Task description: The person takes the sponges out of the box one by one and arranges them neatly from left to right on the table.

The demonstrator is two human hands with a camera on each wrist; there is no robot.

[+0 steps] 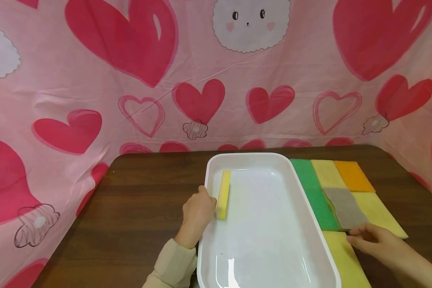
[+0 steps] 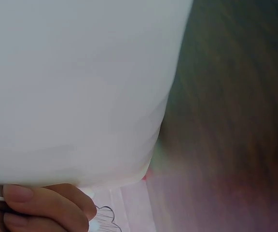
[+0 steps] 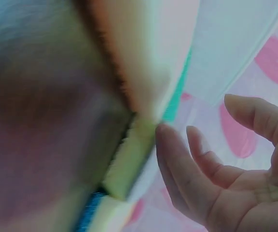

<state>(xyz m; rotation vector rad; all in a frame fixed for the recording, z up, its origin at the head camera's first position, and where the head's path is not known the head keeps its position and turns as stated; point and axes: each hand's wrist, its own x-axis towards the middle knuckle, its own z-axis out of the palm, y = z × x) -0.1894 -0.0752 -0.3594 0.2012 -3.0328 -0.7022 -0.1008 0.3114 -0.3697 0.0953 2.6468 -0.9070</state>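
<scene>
My left hand (image 1: 198, 212) grips the left rim of a white rectangular tray (image 1: 266, 228); its fingers curl at the rim in the left wrist view, where the tray's outer wall (image 2: 81, 96) fills much of the picture. Inside, a yellow sponge (image 1: 224, 196) stands on its narrow edge near the left wall. My right hand (image 1: 385, 246) is at the near corner of a grey-topped sponge (image 1: 345, 208), its fingertips at or touching that corner. Thumb and fingers (image 3: 180, 169) are spread apart in the right wrist view, with nothing held between them.
Right of the tray lie green (image 1: 315, 196), yellow (image 1: 378, 212) and orange (image 1: 354, 176) sponges, side by side; the grey-topped one rests over some. Another yellow sponge (image 1: 345, 260) lies nearer. The dark wooden table (image 1: 137, 208) ends at a pink heart-patterned cloth (image 1: 234, 72).
</scene>
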